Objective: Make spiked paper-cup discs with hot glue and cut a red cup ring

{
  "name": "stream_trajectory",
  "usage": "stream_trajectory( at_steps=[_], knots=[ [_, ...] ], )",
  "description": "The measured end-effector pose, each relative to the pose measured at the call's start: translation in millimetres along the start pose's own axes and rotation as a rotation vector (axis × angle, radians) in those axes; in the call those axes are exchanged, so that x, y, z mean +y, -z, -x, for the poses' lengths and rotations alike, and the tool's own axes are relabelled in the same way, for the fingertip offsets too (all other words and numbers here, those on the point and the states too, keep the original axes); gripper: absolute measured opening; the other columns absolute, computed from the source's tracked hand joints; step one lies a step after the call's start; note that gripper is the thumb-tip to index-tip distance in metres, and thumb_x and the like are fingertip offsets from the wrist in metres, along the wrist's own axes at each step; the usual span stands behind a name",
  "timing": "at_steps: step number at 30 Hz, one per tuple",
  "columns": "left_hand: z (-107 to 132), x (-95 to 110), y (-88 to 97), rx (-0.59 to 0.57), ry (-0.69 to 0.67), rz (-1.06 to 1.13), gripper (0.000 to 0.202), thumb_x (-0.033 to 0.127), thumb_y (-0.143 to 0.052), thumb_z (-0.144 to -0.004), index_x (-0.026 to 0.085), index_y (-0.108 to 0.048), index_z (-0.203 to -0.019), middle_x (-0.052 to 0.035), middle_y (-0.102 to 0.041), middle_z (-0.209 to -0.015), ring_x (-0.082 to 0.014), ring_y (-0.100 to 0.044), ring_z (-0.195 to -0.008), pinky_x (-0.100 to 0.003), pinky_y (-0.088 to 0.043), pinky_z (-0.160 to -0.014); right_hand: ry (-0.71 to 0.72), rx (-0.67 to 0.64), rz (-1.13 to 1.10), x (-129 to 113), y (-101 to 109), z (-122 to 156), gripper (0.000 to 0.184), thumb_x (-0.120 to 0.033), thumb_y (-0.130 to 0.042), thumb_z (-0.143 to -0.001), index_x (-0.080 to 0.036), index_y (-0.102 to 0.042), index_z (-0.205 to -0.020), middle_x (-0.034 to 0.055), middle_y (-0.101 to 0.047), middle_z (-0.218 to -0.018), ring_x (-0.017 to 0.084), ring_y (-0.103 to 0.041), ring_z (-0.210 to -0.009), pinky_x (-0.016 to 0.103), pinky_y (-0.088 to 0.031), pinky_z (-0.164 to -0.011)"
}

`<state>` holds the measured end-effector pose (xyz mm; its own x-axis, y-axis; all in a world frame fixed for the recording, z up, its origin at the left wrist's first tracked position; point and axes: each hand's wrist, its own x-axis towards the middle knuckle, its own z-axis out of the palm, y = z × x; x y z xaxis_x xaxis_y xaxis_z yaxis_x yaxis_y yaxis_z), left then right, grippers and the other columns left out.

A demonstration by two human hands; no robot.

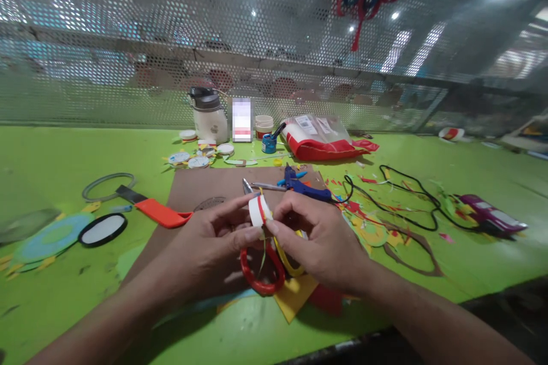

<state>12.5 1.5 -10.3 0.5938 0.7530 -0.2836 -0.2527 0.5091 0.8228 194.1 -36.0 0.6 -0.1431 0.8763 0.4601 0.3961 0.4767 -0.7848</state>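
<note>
Between the fingertips and thumb of my left hand (218,231) is a small white round piece with a red stripe around its side (257,211), held on edge. My right hand (314,234) pinches the near right edge of that piece, where small yellow bits show. A thin yellow-green strip (263,256) hangs below my fingertips. Under both hands lie scissors with a red handle loop (262,291) and a yellow one, the blades pointing away and partly hidden. Beyond them rests a blue glue gun (306,185) on a brown cardboard sheet (184,182).
An orange-handled cutter (160,212), a black-rimmed oval (103,230) and a blue paper disc (53,239) lie left. Paper scraps (370,228) and a black cord (411,182) spread right. A jug (209,117), blue jar (269,144) and red-edged bag (321,145) stand behind.
</note>
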Motion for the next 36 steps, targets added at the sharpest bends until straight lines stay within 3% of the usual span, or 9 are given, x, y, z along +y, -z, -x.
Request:
stream_trajectory(
  at_steps=[5, 10, 17, 24, 27, 32, 36],
  knots=[
    [1, 5, -4.4, 0.025, 0.011, 0.032, 0.069, 0.016, -0.083, -0.074, 0.027, -0.059, -0.138, -0.0099, -0.073, -0.111, -0.0231, -0.071, -0.079, -0.042, -0.058, -0.075, 0.031, 0.007, 0.02, 0, 0, 2, 0.012, -0.013, -0.059, -0.089, -0.014, -0.063, -0.078, -0.0022, -0.058, -0.069, 0.01, -0.051, -0.061, 0.022, -0.043, -0.063],
    [1, 3, -2.0, 0.007, -0.017, 0.018, 0.062, 0.016, -0.078, -0.079, 0.026, -0.06, -0.137, -0.0117, -0.072, -0.115, -0.0247, -0.072, -0.084, -0.041, -0.058, -0.076, 0.13, -0.007, 0.129, 1, 0, 3, 0.011, -0.009, -0.059, -0.089, -0.011, -0.067, -0.082, 0.0022, -0.063, -0.073, 0.012, -0.057, -0.068, 0.022, -0.044, -0.065],
    [0, 0, -0.8, -0.034, -0.069, -0.02, 0.062, 0.019, -0.077, -0.082, 0.027, -0.057, -0.14, -0.0135, -0.072, -0.12, -0.0272, -0.072, -0.093, -0.038, -0.057, -0.079, 0.161, 0.003, 0.121, 1, 2, 2, 0.012, -0.008, -0.06, -0.089, -0.015, -0.065, -0.081, 0.0011, -0.063, -0.074, 0.012, -0.057, -0.068, 0.022, -0.045, -0.065],
    [0, 1, 4.9, -0.144, -0.156, -0.172, 0.058, 0.024, -0.075, -0.084, 0.032, -0.059, -0.139, -0.0102, -0.07, -0.129, -0.0269, -0.071, -0.098, -0.034, -0.056, -0.078, 0.182, -0.067, 0.128, 1, 6, 2, 0.011, -0.009, -0.059, -0.09, -0.018, -0.062, -0.084, 0.0005, -0.062, -0.076, 0.013, -0.056, -0.07, 0.024, -0.046, -0.068],
    [1, 1, 8.2, -0.125, -0.176, -0.258, 0.06, 0.026, -0.073, -0.086, 0.033, -0.055, -0.142, -0.0091, -0.067, -0.134, -0.0266, -0.068, -0.105, -0.031, -0.056, -0.082, 0.236, -0.092, 0.125, 2, 7, 2, 0.01, -0.009, -0.059, -0.09, -0.018, -0.061, -0.087, 0.0018, -0.064, -0.079, 0.014, -0.057, -0.072, 0.024, -0.047, -0.069],
    [1, 3, 16.5, -0.124, -0.216, -0.412, 0.064, 0.028, -0.072, -0.087, 0.032, -0.049, -0.147, -0.0095, -0.065, -0.138, -0.0279, -0.066, -0.113, -0.035, -0.053, -0.092, 0.343, -0.126, 0.159, 4, 8, 2, 0.01, -0.008, -0.057, -0.092, -0.017, -0.06, -0.088, 0.004, -0.062, -0.081, 0.015, -0.057, -0.075, 0.025, -0.047, -0.07],
    [0, 3, 19.8, -0.146, -0.182, -0.342, 0.068, 0.024, -0.073, -0.086, 0.033, -0.047, -0.149, -0.0103, -0.065, -0.138, -0.0291, -0.065, -0.116, -0.039, -0.053, -0.096, 0.373, -0.155, 0.171, 7, 10, 3, 0.007, -0.011, -0.058, -0.093, -0.017, -0.061, -0.091, 0.0063, -0.064, -0.088, 0.016, -0.059, -0.082, 0.027, -0.049, -0.074]
  ],
)
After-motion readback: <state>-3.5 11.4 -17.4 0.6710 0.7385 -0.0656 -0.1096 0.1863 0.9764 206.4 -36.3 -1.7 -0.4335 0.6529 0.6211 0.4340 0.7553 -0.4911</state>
